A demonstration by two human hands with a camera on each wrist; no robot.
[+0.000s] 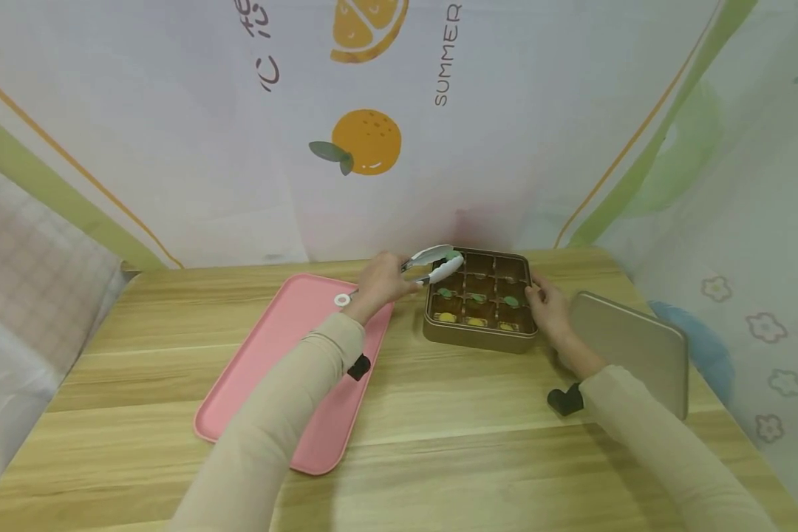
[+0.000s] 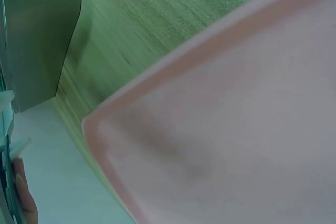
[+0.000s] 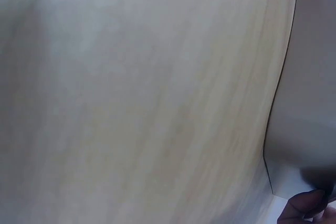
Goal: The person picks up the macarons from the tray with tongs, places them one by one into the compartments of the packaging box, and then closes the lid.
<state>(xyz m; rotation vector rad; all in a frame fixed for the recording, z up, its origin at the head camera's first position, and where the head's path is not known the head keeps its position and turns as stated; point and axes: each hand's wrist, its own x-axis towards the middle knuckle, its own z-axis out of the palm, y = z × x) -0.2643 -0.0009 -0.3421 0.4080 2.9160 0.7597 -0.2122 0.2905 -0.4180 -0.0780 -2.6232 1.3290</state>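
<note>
My left hand (image 1: 380, 281) grips metal tongs (image 1: 447, 269) with white tips, reaching over the back left of a square brown tin (image 1: 482, 338). A small green piece (image 1: 452, 255) shows between the tips; whether they squeeze it I cannot tell. Dividers split the tin into compartments: yellow pieces (image 1: 476, 322) lie in the front row, green pieces (image 1: 510, 301) in the row behind. At the tin's right side, my right hand (image 1: 548, 307) holds its wall. Only some fingers (image 3: 304, 205) show in the right wrist view. In the left wrist view, the left hand (image 2: 25, 195) appears at the edge.
A pink tray (image 1: 273, 355) lies left of the tin, under my left forearm. The tin's flat lid (image 1: 632, 347) rests on the wooden table (image 1: 439, 458) at the right, partly behind my right forearm. A printed curtain (image 1: 519, 133) hangs along the table's back edge.
</note>
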